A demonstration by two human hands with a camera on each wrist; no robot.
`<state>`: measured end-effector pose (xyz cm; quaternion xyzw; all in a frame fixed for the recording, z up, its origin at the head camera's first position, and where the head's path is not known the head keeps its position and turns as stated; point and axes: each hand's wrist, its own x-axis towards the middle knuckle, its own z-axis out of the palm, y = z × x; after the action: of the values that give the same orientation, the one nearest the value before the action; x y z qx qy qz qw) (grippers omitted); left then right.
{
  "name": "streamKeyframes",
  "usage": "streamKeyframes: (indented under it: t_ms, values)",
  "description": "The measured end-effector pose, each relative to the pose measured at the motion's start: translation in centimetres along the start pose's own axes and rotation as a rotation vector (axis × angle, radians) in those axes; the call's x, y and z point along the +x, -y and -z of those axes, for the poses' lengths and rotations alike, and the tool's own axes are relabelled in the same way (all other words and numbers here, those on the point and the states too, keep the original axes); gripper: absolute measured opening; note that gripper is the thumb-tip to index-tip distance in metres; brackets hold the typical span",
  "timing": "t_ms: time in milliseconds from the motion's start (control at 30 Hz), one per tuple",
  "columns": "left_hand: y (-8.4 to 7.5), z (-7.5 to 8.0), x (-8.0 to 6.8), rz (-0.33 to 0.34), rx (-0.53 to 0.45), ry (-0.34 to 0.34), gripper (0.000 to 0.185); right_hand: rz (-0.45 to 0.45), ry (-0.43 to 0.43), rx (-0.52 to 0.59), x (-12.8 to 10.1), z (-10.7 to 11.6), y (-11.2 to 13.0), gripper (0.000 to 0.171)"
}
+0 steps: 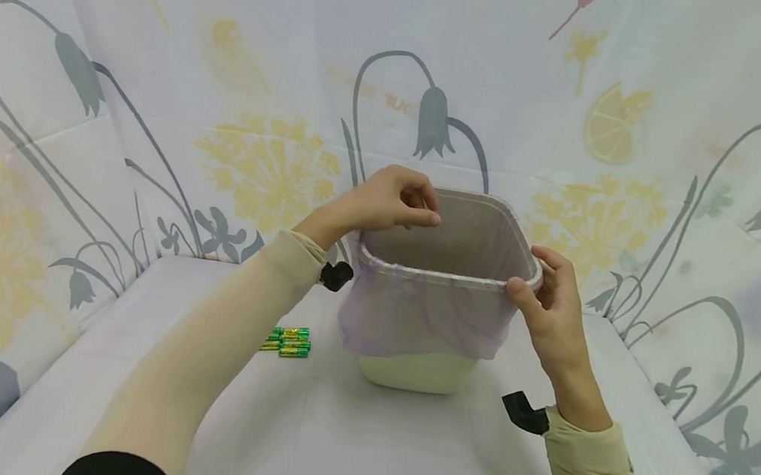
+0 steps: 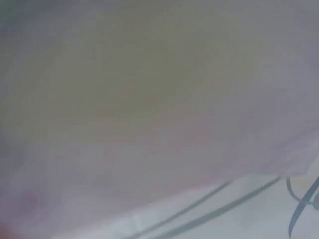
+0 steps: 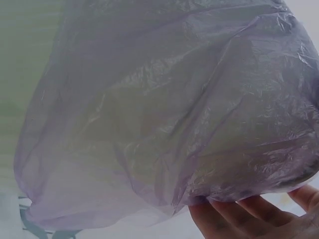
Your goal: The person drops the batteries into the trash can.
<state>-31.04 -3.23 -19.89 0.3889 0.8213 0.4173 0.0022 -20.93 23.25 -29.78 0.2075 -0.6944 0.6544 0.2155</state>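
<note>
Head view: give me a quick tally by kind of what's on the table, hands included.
Bins: 1, pale bin
Bin liners: 1, purple liner folded over the rim
Batteries: about 4, green batteries in a cluster; exact count hard to tell
Hands: 2, left hand at the far rim, right hand at the near right corner
Total: about 8

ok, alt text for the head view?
Two hands fit a pale purple bag over a cream bin: left hand at the back-left rim, right hand gripping the front-right corner. Green batteries lie on the table.
</note>
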Motion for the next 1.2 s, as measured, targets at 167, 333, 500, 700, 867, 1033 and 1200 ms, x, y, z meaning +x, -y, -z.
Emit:
streamKeyframes:
  t_ms: [167,333,500,700,867,1033,1200]
  values:
    - [0.6,1.8,-2.2,-0.034,-0.042,-0.080,0.013,-0.003,-0.015,-0.011,-0.2,0.2,0.1,0.051]
    - [1.7,3.3,-5.1,-0.029,-0.031,-0.175,0.015,-0.005,-0.023,0.006,-0.4,0.4,0.1,0.049]
    - [3.7,3.6,-8.0,0.027,-0.037,-0.198,0.018,0.010,-0.020,0.025,-0.5,0.5,0.0,0.049]
    - [7.0,2.4,-11.2,0.079,-0.049,-0.139,0.018,0.026,-0.012,0.039,-0.2,0.4,0.0,0.049]
    - [9.6,0.2,-13.7,0.156,-0.018,-0.047,0.016,0.017,-0.011,0.030,-0.1,0.2,0.0,0.049]
    - [11.8,-2.1,-15.9,0.222,0.039,0.024,0.018,0.004,-0.014,0.016,0.0,0.1,0.0,0.049]
    - [13.6,-3.9,-17.4,0.257,0.092,0.060,0.021,-0.005,-0.011,0.009,0.0,0.0,-0.1,0.050]
